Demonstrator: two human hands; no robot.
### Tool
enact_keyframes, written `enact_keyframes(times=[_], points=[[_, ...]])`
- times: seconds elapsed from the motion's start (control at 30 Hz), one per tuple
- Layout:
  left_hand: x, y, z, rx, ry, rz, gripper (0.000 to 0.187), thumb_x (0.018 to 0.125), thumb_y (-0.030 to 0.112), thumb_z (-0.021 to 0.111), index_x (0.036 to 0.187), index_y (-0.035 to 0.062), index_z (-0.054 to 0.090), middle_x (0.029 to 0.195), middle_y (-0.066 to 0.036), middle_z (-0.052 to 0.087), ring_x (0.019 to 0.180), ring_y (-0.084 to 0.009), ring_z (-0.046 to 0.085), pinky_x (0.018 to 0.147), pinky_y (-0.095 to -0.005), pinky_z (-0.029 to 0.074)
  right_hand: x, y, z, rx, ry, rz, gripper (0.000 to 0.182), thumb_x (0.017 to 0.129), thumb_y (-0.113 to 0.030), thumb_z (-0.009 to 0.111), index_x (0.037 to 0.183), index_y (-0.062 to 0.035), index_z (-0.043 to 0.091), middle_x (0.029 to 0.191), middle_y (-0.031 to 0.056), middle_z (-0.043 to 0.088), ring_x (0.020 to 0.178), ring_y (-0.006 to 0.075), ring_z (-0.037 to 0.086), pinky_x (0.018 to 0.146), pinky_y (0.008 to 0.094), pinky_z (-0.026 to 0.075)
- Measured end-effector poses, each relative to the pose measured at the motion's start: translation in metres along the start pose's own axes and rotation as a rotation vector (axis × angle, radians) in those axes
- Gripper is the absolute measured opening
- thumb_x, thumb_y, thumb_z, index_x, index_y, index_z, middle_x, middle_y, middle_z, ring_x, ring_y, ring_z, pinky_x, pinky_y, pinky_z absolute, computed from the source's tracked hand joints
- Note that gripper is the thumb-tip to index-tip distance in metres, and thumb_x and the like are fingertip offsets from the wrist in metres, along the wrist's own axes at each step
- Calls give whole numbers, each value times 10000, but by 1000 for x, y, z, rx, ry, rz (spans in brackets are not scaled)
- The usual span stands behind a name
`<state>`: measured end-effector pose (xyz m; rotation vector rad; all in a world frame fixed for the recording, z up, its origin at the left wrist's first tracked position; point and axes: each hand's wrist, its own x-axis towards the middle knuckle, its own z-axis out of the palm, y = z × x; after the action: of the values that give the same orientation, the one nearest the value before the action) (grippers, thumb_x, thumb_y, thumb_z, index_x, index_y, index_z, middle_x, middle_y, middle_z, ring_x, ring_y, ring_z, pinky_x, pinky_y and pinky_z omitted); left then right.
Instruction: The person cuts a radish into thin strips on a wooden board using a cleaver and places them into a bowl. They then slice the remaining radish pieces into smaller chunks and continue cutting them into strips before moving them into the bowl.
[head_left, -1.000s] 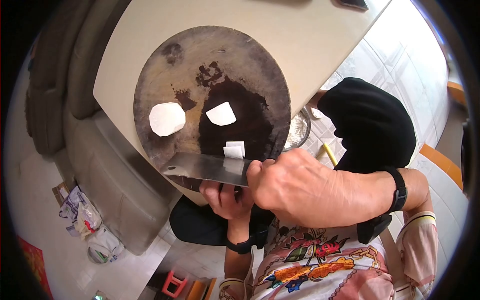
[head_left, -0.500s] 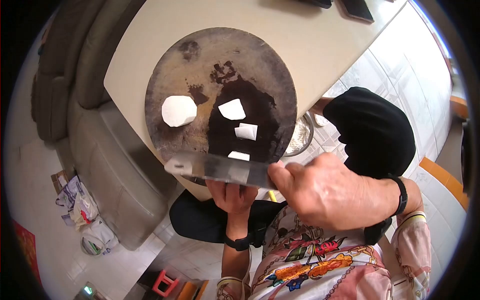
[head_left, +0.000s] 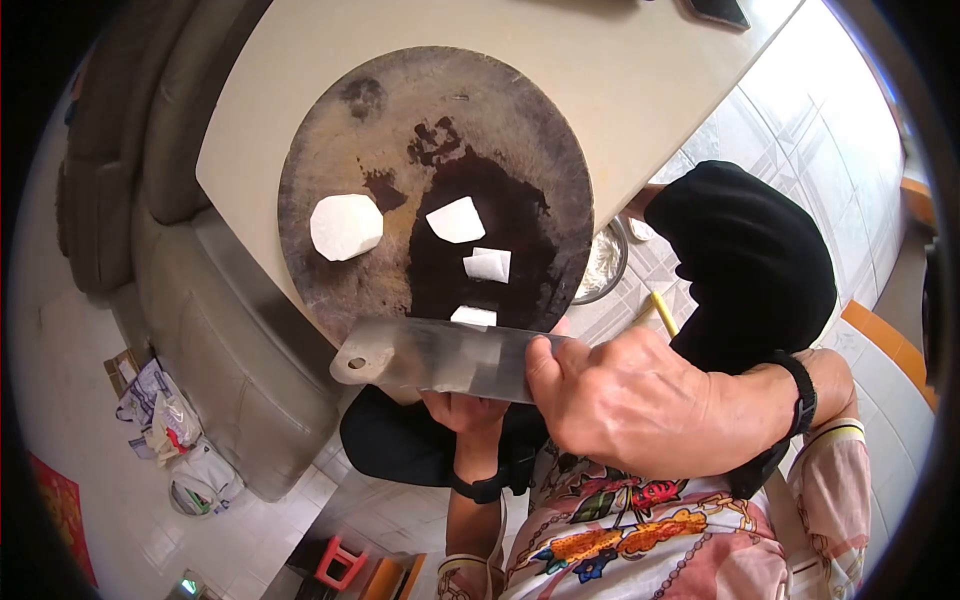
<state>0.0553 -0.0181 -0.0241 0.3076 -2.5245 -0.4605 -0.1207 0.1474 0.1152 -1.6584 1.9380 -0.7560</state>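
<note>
My right hand (head_left: 640, 400) is closed around the handle end of a cleaver (head_left: 430, 355). Its wide blade lies across the near edge of a round wooden chopping board (head_left: 330, 125), with a hole at the far left end. My left hand (head_left: 465, 408) is behind the blade near the board's edge; its fingers are mostly hidden. Just beyond the blade lies a small white piece (head_left: 473, 317). Further up are a folded white piece (head_left: 487, 265), a white chunk (head_left: 456, 220) and a larger white block (head_left: 346, 227), which look like cut radish.
The board stands on a cream table (head_left: 590, 60), its middle dark and wet. A bowl of white shreds (head_left: 603, 262) sits below the table's right edge. A phone (head_left: 720, 10) lies at the table's far side. A grey sofa (head_left: 240, 370) is on the left.
The cleaver has shifted slightly toward me and its blade face shows more. My left fingers are now more covered by it. The board appears a little further left as the view shifts.
</note>
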Motion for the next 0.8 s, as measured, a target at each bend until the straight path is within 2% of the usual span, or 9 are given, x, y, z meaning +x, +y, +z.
enact_keyframes(times=[0.2,0.27,0.33,0.4,0.43,0.53,0.63,0.7,0.8], points=[[18,9,-2,-11,48,8,333,855,344,701,1032,67,649,1140,-141,608,1018,-415,589,848,-501,493,18,3,6,43,55,42,383,669,-29,604,946,223,523,616,175,566,538,290,633,434,339,465],[13,3,-3,-156,-30,-92,287,852,301,701,1019,75,642,1112,-114,594,966,-390,584,823,-497,491,19,6,12,16,80,48,328,672,-26,602,904,197,535,600,169,568,536,293,633,437,345,461],[25,12,1,-247,49,-137,242,819,202,728,998,58,650,1062,-97,602,923,-345,587,800,-460,499,20,10,16,82,270,-1,228,675,-18,607,828,133,533,599,163,582,539,304,633,454,363,464],[42,19,-2,-52,101,122,196,782,84,732,958,45,658,1034,-89,612,924,-326,593,799,-427,507,17,12,15,110,186,53,214,675,-16,615,824,108,525,600,163,585,551,325,633,471,383,474],[44,22,-4,-58,104,112,195,751,12,721,936,39,669,1009,-87,619,928,-311,600,796,-403,515,14,12,16,107,172,92,222,668,-19,621,828,97,521,600,163,585,555,333,633,475,389,476],[44,19,1,-64,154,141,195,755,10,714,943,40,674,1014,-86,622,934,-310,602,794,-402,518,4,13,12,94,147,119,254,663,-20,622,864,85,507,622,183,587,569,358,635,486,402,484],[36,17,2,-24,135,124,224,794,114,734,998,35,688,1048,-111,635,941,-351,614,822,-444,518,-6,5,4,79,144,94,217,617,-34,639,778,96,575,597,178,578,569,328,630,503,386,499],[30,11,2,71,79,140,310,817,217,743,1056,27,693,1072,-160,654,937,-402,629,861,-485,507,-10,1,2,118,70,17,430,676,-29,624,1019,189,481,752,232,592,563,332,642,457,375,489],[18,9,3,22,33,31,323,813,230,749,1054,21,694,1073,-177,662,942,-412,633,868,-481,507,-13,0,7,24,62,21,503,694,-32,616,1091,232,455,774,227,591,564,312,646,435,359,486]])
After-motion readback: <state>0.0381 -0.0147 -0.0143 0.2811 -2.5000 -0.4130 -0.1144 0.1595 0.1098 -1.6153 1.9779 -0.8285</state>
